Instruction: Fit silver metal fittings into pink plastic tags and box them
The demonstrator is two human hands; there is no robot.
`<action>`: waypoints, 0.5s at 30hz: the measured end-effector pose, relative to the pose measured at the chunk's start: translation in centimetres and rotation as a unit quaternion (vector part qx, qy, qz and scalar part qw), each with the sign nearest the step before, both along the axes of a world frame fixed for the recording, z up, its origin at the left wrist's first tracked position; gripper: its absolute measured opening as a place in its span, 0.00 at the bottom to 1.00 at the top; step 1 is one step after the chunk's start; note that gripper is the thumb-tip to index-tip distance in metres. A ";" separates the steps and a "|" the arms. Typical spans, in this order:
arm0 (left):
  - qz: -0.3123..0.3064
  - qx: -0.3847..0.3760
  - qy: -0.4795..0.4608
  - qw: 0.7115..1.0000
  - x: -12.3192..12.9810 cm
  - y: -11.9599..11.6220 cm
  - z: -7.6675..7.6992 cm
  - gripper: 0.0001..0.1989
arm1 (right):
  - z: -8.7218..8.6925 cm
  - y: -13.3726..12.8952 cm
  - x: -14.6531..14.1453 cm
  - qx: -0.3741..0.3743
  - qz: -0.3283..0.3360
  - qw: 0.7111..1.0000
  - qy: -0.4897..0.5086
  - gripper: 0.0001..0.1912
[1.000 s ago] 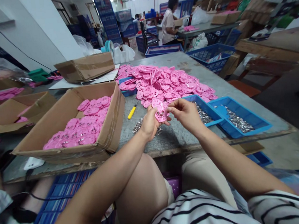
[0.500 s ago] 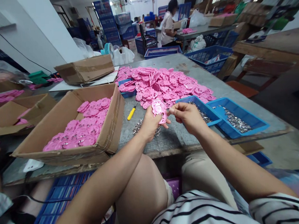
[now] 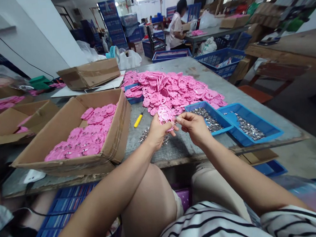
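Note:
My left hand (image 3: 158, 132) is closed around a pink plastic part (image 3: 165, 114) with a scalloped outline and small dark spots near its lower edge. Just to its right, my right hand (image 3: 195, 125) pinches with thumb and forefinger by the part's edge; what it holds is too small to make out. Beneath the left hand lies a scatter of small metal pieces (image 3: 144, 134). Right of the hands, a blue tray (image 3: 223, 130) holds many small metal pieces. Behind them rises a heap of similar pink parts (image 3: 177, 88).
A cardboard box (image 3: 125, 135) with pink parts stands at the left. Between it and the heap lies a yellow-handled tool (image 3: 138, 120). A second blue tray (image 3: 272, 130) of metal pieces sits near the table's right edge. Another person (image 3: 177, 27) sits at a far table.
My right hand has moved slightly left and down, closer to the pink part. The left hand still holds the part, now turned a little and partly covered by the thumb.

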State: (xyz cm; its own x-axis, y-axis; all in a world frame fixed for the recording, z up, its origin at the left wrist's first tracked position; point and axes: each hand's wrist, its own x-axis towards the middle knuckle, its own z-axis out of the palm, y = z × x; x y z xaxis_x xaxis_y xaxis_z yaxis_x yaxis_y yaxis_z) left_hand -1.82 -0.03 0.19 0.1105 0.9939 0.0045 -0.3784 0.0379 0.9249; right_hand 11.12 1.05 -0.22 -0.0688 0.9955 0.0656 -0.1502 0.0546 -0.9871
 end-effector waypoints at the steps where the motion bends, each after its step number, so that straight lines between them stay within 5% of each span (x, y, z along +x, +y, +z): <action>1: 0.002 0.001 0.002 1.000 0.0 0.0 -0.1 0.25 | -0.2 0.0 -0.2 0.000 0.000 1.000 0.002 0.17; 10: 0.037 -0.006 0.039 0.999 0.0 0.1 -0.2 0.28 | -0.8 0.1 -1.3 0.006 -0.008 1.000 -0.006 0.22; 15: 0.062 -0.005 0.067 0.996 -0.1 0.2 -0.2 0.25 | -0.4 0.5 -0.7 0.017 -0.010 0.995 -0.093 0.21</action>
State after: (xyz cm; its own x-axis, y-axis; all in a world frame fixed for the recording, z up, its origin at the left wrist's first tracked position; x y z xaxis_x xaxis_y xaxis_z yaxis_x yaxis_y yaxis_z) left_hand -1.93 0.14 0.03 -0.0145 0.9998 -0.0114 -0.2532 0.0074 0.9674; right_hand 10.38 1.52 -0.64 -0.0622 0.9942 0.0882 0.0365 0.0906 -0.9952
